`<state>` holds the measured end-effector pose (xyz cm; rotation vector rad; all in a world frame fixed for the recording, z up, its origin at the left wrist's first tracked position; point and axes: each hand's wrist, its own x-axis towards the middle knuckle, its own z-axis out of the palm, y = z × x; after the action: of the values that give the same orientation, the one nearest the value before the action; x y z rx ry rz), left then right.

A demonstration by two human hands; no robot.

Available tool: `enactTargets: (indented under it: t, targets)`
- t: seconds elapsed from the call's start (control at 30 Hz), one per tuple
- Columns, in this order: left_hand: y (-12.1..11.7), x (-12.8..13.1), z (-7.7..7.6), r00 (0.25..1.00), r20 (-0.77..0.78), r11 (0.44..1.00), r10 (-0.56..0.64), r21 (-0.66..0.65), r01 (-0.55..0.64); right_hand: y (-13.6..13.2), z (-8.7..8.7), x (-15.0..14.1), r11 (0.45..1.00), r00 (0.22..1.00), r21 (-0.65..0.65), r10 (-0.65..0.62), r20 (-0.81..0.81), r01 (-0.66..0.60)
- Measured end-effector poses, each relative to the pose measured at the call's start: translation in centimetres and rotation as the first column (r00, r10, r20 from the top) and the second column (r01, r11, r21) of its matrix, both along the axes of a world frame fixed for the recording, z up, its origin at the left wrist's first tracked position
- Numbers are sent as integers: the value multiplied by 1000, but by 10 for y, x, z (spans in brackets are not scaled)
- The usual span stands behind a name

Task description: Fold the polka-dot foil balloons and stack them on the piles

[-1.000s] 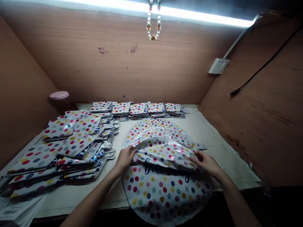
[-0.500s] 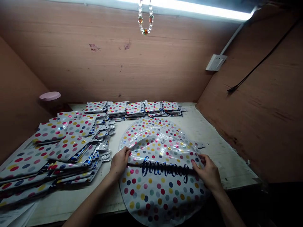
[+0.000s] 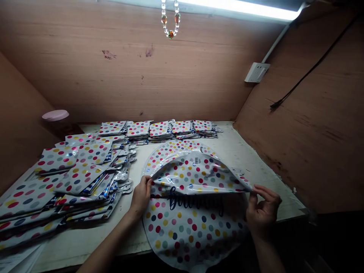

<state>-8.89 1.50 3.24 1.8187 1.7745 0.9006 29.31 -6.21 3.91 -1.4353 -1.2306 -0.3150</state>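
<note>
A round foil balloon (image 3: 196, 172), flat and printed with coloured dots, is raised and partly folded between my hands. My left hand (image 3: 140, 195) pinches its left edge. At its right edge, my right hand (image 3: 263, 206) grips the foil between thumb and fingers. Beneath it lies another flat dotted foil balloon (image 3: 184, 235) with dark script lettering, partly covered by the raised one. Its lower part reaches past the table's front edge. A small barcode shows near the raised balloon's top.
Piles of folded dotted foil balloons (image 3: 85, 178) cover the table's left side. Several small folded stacks (image 3: 159, 129) line the back. A pink-lidded container (image 3: 57, 115) stands at the back left. A beaded string (image 3: 170, 33) hangs under the lamp; a wall socket (image 3: 257, 72) and black cable (image 3: 307, 77) are at right.
My right hand has moved right and outward, drawing the top balloon's right edge with it. The foil between my hands now bows up more. My left hand stays near the left edge.
</note>
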Motion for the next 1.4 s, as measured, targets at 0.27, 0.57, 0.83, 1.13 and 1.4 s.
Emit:
enactTargets:
  t: [0.27,0.57,0.83,1.13,1.4]
  targets:
    - [-17,-27,-9,968,32,964,-249,-89,251,-24,-28,55,911,983,-385,180,46,-149]
    - [-4,-9,1,988,-86,979,-129,-170,113,-17,-45,53,741,953,-604,181,-242,-294]
    - [-11,25,8,851,-524,998,39,-22,-60,8,-48,40,641,993,-759,-54,104,115]
    - [-36,119,2,607,-402,711,-685,-190,677,7,-50,39,703,987,-699,-35,155,134]
    - [-32,121,6,633,-369,727,-680,-231,646,-13,-25,44,727,694,-648,587,417,-226]
